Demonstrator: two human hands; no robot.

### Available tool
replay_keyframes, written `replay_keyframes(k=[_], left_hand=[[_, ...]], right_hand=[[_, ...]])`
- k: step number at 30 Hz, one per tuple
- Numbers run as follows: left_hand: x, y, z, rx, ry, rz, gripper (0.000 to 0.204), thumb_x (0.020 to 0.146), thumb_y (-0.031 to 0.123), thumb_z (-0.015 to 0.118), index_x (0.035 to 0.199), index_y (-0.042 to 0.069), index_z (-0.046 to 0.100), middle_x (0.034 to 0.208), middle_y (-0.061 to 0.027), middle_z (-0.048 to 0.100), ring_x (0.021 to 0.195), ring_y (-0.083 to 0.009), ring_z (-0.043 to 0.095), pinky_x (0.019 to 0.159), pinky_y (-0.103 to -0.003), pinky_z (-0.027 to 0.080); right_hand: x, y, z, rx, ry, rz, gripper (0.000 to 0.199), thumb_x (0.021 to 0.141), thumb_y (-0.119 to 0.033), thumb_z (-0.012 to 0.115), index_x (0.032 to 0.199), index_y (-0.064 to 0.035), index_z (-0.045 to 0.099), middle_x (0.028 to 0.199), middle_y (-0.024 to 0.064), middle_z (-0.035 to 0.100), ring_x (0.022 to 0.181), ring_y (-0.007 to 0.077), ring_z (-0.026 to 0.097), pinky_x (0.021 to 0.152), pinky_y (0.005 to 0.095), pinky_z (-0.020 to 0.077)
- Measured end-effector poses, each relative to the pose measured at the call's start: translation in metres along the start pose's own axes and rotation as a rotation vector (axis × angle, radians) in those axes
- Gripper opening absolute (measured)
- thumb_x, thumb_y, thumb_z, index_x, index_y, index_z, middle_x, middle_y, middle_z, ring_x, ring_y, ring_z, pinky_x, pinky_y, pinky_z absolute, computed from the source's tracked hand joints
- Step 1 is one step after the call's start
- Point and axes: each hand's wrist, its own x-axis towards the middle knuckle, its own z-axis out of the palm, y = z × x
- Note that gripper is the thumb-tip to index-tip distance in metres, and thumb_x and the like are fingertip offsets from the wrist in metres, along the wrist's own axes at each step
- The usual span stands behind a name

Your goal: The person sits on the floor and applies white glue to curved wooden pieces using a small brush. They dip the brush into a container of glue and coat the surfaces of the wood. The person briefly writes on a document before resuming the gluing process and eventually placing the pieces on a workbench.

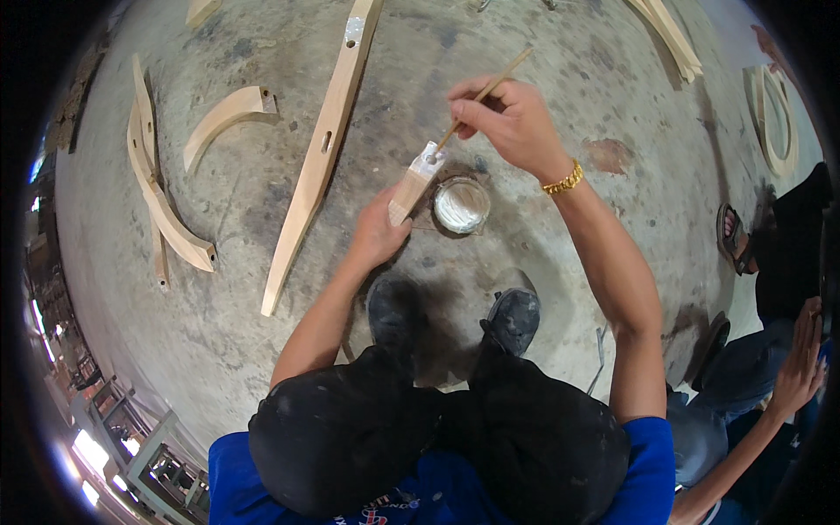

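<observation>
My left hand [376, 232] is closed around a short wooden piece [408, 198] that points up and away. White glue coats its far end around a small hole. My right hand [518, 124], with a gold chain bracelet [563, 178] at the wrist, pinches a thin wooden stick [512, 66]. The stick's lower tip is at the glued end, beside the hole. Just right of the wooden piece, a round open tub of white glue [462, 208] stands on the floor. Its lower edge rests over a flat brownish scrap.
A long wooden leg [315, 166] lies left of my hands, near a curved piece [219, 121] and crossed curved pieces [162, 214]. More wood strips [669, 39] lie at the far right, with wooden loops [774, 122] beyond. Another person's hand [794, 363] and sandalled foot [733, 236] are at right.
</observation>
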Motion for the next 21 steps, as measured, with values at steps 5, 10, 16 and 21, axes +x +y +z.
replay_keyframes(k=[5,10,16,21], left_hand=[[0.001,0.008,0.000,0.040,-0.026,0.003,0.053,0.071,0.007,0.068,0.121,0.000,0.053,0.113,-0.0232,0.059,0.108,-0.0378,0.056,0.094,-0.040,0.043],[-0.004,-0.004,-0.006,0.084,0.005,0.033,0.053,0.071,0.013,0.068,0.120,0.000,0.054,0.108,-0.0242,0.061,0.104,-0.0393,0.058,0.091,-0.041,0.045],[0.015,-0.017,-0.043,0.110,-0.019,-0.159,0.051,0.070,0.015,0.065,0.117,-0.001,0.056,0.102,-0.0243,0.064,0.097,-0.0366,0.062,0.088,-0.041,0.047],[0.022,-0.029,-0.064,0.150,-0.005,-0.167,0.052,0.069,0.017,0.064,0.118,0.001,0.057,0.102,-0.0252,0.064,0.097,-0.0372,0.062,0.088,-0.040,0.046]], right_hand=[[-0.019,0.006,-0.004,-0.016,0.064,-0.011,0.012,0.088,-0.006,0.062,0.094,0.0045,0.064,0.081,0.0082,0.066,0.070,0.0148,0.067,0.063,0.0248,0.0545],[-0.061,0.020,-0.014,0.191,0.486,0.007,0.010,0.087,-0.005,0.064,0.092,0.0026,0.064,0.080,0.0099,0.067,0.067,0.0160,0.066,0.062,0.0267,0.0552],[-0.117,0.057,-0.008,0.160,0.444,0.202,0.014,0.088,-0.006,0.064,0.097,0.0036,0.061,0.082,0.0105,0.067,0.071,0.0160,0.066,0.065,0.0266,0.0555],[-0.096,0.068,0.010,0.202,0.335,0.255,0.011,0.088,-0.006,0.063,0.094,0.0035,0.062,0.083,0.0101,0.067,0.075,0.0152,0.066,0.068,0.0268,0.0552]])
